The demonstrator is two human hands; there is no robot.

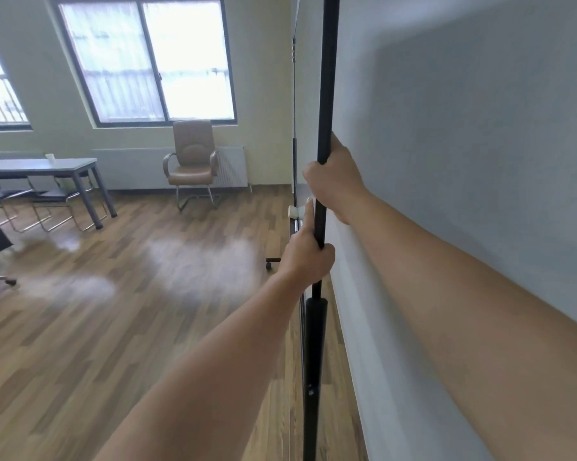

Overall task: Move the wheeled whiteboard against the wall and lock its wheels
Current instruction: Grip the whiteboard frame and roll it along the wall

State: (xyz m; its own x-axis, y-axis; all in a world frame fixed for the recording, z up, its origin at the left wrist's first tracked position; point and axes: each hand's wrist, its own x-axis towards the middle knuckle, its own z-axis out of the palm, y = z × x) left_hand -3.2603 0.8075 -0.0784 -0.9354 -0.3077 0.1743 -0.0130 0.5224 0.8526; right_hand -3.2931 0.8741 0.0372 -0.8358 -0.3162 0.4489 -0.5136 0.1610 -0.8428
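Note:
I see the wheeled whiteboard edge-on: its black upright post [327,78] runs from top to bottom just right of centre, close beside the pale grey wall [463,144]. My right hand [337,181] grips the post at mid height. My left hand [308,254] grips the same post just below it, index finger stretched up along the post. The board panel's thin edge [294,128] and a white tray end [293,211] show left of the post. One black caster [269,265] on a base leg rests on the wood floor; its lock state is too small to tell.
Wood floor [130,311] stretches to the left. A brown armchair [192,161] stands under the window, in front of a radiator. A grey table [47,166] with black chairs is at the far left, with an office chair's wheeled base [1,277] at the left edge.

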